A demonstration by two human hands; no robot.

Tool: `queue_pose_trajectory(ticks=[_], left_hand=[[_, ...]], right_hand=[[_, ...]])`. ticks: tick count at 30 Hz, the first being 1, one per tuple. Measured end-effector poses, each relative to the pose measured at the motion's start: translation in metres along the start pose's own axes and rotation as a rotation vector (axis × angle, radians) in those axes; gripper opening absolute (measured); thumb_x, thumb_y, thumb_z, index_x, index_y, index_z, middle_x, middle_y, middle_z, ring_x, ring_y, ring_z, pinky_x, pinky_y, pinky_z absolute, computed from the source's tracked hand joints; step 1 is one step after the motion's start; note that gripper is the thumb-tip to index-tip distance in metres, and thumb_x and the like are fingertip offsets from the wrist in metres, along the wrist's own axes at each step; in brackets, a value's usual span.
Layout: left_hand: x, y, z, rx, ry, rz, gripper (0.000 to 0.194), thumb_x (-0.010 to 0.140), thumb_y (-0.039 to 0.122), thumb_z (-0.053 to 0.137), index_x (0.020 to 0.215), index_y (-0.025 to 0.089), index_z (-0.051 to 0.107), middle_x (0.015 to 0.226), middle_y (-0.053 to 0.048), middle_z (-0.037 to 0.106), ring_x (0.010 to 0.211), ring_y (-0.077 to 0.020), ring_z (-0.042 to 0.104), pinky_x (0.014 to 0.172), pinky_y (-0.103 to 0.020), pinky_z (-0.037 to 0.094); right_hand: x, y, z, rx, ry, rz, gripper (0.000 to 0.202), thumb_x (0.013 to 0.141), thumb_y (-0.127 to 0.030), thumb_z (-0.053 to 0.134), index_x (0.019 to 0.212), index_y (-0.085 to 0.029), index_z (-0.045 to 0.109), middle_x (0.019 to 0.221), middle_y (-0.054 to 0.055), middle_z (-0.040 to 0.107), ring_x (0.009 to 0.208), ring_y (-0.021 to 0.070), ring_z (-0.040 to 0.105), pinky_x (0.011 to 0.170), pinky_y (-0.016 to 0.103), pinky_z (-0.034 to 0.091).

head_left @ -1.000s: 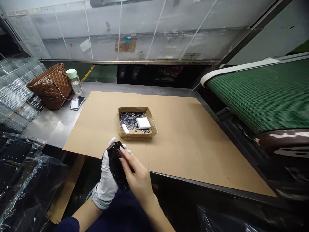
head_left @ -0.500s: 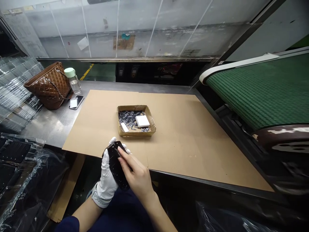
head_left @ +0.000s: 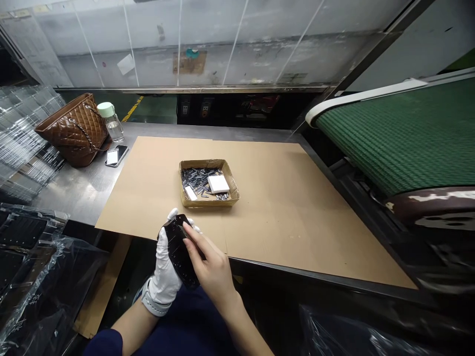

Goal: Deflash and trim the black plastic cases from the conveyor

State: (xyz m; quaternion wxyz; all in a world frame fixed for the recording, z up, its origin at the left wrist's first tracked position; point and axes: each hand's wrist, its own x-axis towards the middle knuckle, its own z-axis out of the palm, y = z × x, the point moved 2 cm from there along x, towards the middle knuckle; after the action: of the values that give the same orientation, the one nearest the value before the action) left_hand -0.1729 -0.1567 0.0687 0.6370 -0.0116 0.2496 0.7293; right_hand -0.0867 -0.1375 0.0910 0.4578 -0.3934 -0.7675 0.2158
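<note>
My left hand point(head_left: 165, 269), in a white glove, is closed around a glossy black plastic panel point(head_left: 180, 254) held tilted in front of the table's near edge. My bare right hand point(head_left: 213, 269) lies over the panel's right side, thumb and fingertips drawn together on its face. Whether a small piece sits between those fingertips is hidden. Beyond the hands stands a shallow cardboard box point(head_left: 208, 203) holding many small dark strips point(head_left: 196, 179), a white block point(head_left: 218, 184) and a smaller white piece point(head_left: 190, 193).
Brown cardboard sheets point(head_left: 282, 207) cover the metal table. At the left are a quilted brown bag point(head_left: 76, 131), a bottle with a green lid point(head_left: 111, 121), a phone point(head_left: 120, 153) and stacked clear trays point(head_left: 25, 133). A green conveyor belt point(head_left: 404, 138) slopes along the right.
Both hands keep their hold on the black panel. The right fingertips have shifted very slightly along its face; the view has moved a little.
</note>
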Motion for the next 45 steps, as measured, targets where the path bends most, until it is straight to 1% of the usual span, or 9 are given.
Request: queue_pose_trajectory(ticks=[9,20,24,26,28,32,34,40,45], left_hand=[[0.002,0.0,-0.001,-0.008,-0.01,-0.017,0.041,0.076,0.047,0.067,0.114,0.032,0.067,0.124,0.004,0.065,0.128,-0.0183,0.047,0.114,-0.032,0.029],[0.004,-0.001,-0.003,-0.045,0.036,-0.042,0.03,0.081,0.041,0.061,0.107,0.029,0.07,0.117,-0.001,0.068,0.118,-0.0199,0.056,0.112,-0.039,0.032],[0.004,0.0,-0.002,-0.006,0.016,-0.04,0.036,0.078,0.045,0.065,0.111,0.03,0.068,0.117,0.0,0.068,0.114,-0.0199,0.058,0.113,-0.039,0.031],[0.003,0.0,-0.001,0.013,-0.005,-0.048,0.041,0.077,0.048,0.066,0.114,0.031,0.067,0.114,-0.001,0.069,0.114,-0.0208,0.059,0.113,-0.041,0.031],[0.002,0.0,-0.001,0.022,-0.017,-0.05,0.041,0.077,0.049,0.066,0.114,0.032,0.067,0.114,-0.001,0.069,0.118,-0.0227,0.056,0.112,-0.043,0.031],[0.002,-0.001,-0.004,0.03,0.001,0.017,0.033,0.081,0.044,0.061,0.109,0.03,0.069,0.127,0.001,0.063,0.135,-0.0218,0.039,0.116,-0.038,0.026],[0.002,-0.001,-0.005,0.028,0.017,0.031,0.031,0.084,0.044,0.056,0.107,0.028,0.07,0.13,0.001,0.061,0.139,-0.0207,0.033,0.117,-0.037,0.024],[0.002,-0.001,-0.006,-0.041,0.122,-0.06,0.041,0.092,0.041,0.038,0.095,0.024,0.074,0.125,0.0,0.064,0.139,-0.0159,0.031,0.116,-0.03,0.024],[0.003,-0.002,-0.006,-0.068,0.123,0.009,0.045,0.096,0.039,0.03,0.102,0.025,0.072,0.124,0.002,0.065,0.139,-0.0088,0.03,0.114,-0.021,0.023]], right_hand=[[-0.001,0.001,0.002,0.01,-0.011,0.013,0.033,0.092,-0.016,0.05,0.124,-0.02,0.06,0.111,0.007,0.071,0.104,0.0177,0.067,0.09,0.023,0.054],[-0.003,0.003,0.003,-0.013,-0.115,-0.003,0.033,0.093,-0.018,0.048,0.124,-0.02,0.06,0.104,0.006,0.073,0.091,0.0163,0.071,0.082,0.022,0.057],[-0.006,0.008,0.002,0.036,-0.103,0.114,0.031,0.092,-0.022,0.05,0.122,-0.018,0.06,0.113,0.009,0.07,0.1,0.0196,0.068,0.084,0.025,0.057],[-0.006,0.008,0.0,0.097,-0.087,0.169,0.027,0.093,-0.023,0.048,0.115,-0.018,0.063,0.106,0.008,0.072,0.094,0.0186,0.07,0.08,0.025,0.058],[-0.004,0.005,-0.002,0.12,-0.103,0.15,0.028,0.095,-0.021,0.043,0.115,-0.017,0.062,0.101,0.008,0.072,0.092,0.017,0.07,0.08,0.025,0.058],[0.001,-0.003,-0.003,-0.042,-0.195,0.035,0.039,0.098,-0.025,0.035,0.134,-0.017,0.05,0.12,0.011,0.066,0.113,0.0215,0.061,0.094,0.035,0.053],[0.002,-0.005,-0.001,-0.115,-0.228,0.01,0.041,0.099,-0.028,0.033,0.137,-0.019,0.048,0.115,0.011,0.068,0.11,0.0225,0.063,0.09,0.036,0.055],[0.002,-0.007,0.004,-0.186,-0.167,-0.048,0.043,0.1,-0.028,0.032,0.138,-0.017,0.046,0.108,0.011,0.069,0.103,0.0226,0.065,0.087,0.035,0.055],[0.001,-0.007,0.007,-0.208,-0.164,-0.06,0.043,0.1,-0.029,0.031,0.14,-0.018,0.044,0.106,0.011,0.069,0.099,0.0223,0.066,0.083,0.034,0.056]])
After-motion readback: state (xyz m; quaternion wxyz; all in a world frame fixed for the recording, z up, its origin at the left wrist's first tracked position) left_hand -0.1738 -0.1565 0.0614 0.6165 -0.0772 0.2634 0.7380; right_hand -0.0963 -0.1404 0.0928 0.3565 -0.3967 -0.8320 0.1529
